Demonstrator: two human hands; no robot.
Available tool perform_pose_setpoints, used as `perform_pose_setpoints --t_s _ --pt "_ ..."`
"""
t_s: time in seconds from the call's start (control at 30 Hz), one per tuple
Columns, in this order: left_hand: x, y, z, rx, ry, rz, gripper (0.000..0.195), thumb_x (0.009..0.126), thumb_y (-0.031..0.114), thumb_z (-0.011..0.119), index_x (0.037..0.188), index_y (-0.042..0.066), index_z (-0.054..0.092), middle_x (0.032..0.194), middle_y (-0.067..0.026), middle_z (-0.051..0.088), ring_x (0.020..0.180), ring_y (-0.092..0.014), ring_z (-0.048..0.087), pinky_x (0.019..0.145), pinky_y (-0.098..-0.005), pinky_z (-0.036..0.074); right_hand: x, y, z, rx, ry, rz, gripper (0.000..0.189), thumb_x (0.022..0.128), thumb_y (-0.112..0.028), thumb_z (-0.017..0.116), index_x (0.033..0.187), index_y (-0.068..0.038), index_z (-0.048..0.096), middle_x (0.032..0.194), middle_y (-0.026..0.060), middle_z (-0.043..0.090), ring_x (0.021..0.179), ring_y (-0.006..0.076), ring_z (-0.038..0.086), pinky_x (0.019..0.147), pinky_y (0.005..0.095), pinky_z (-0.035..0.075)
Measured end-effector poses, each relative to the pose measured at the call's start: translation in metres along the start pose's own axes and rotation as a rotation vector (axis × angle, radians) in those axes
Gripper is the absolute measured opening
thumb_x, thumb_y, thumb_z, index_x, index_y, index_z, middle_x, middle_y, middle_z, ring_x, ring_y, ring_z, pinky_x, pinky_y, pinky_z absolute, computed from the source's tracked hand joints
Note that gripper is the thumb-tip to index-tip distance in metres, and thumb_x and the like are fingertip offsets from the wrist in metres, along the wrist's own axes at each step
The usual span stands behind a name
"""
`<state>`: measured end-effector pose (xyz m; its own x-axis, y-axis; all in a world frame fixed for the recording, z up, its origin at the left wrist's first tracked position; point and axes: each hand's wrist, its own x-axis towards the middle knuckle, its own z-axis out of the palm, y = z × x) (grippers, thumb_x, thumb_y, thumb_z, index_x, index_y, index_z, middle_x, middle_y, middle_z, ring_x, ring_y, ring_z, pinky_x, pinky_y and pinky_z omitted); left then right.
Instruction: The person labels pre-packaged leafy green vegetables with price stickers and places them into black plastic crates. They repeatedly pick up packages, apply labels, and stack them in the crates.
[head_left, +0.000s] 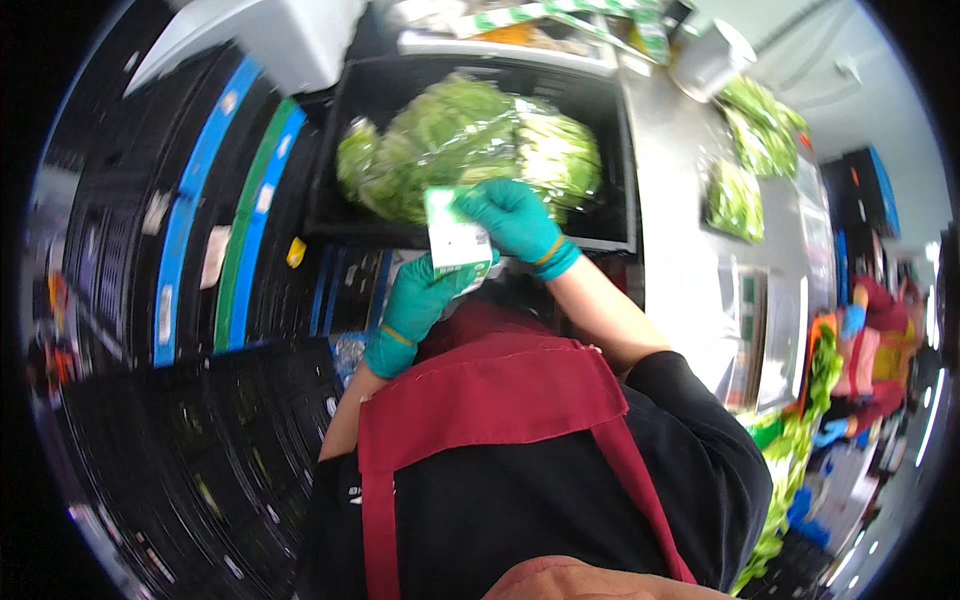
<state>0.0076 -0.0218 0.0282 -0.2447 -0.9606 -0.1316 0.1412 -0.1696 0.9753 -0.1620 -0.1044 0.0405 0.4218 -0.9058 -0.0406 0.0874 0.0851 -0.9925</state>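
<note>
My left hand (426, 294), in a green glove with a yellow band at the wrist, grips the lower end of a white and green printed label strip (459, 241). At the strip's upper end, the gloved fingers of my right hand (517, 217) pinch its corner. Just beyond both hands is a black plastic crate (630, 187) holding bagged leafy green vegetables (450, 135) in clear, shiny film. The strip hangs over the crate's near rim, and its far side is hidden.
Stacked black crates (105, 247) with blue and green edges stand at the left. On the steel table (667, 277) at the right lie bagged greens (735, 199), a white container (711, 60) and a framed tray (780, 337). Co-workers in red (885, 337) stand farther right beside loose leafy greens (787, 480).
</note>
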Motion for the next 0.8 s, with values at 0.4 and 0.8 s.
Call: perform_pose_setpoints --t_s 0.4,0.8 --pt "0.075 -0.042 0.07 0.05 -0.221 -0.232 0.027 0.09 0.002 0.062 0.116 -0.002 0.063 0.111 -0.0109 0.068 0.1 -0.014 0.062 0.09 -0.0282 0.048 -0.131 0.076 -0.404 0.289 1.897 -0.297 0.064 0.085 -0.021 0.069 0.134 0.004 0.038 0.117 0.0169 0.057 0.102 0.0267 0.061 0.089 0.038 0.053" --pt "0.154 -0.048 0.12 0.0 -0.287 -0.312 0.025 0.09 0.005 0.062 0.114 -0.003 0.063 0.102 -0.0078 0.069 0.088 -0.01 0.062 0.08 -0.0266 0.05 -0.198 -0.006 -0.476 -0.069 1.027 -0.229 0.033 0.085 -0.007 0.068 0.116 0.002 0.061 0.103 0.008 0.068 0.087 0.0146 0.064 0.08 0.0285 0.053"
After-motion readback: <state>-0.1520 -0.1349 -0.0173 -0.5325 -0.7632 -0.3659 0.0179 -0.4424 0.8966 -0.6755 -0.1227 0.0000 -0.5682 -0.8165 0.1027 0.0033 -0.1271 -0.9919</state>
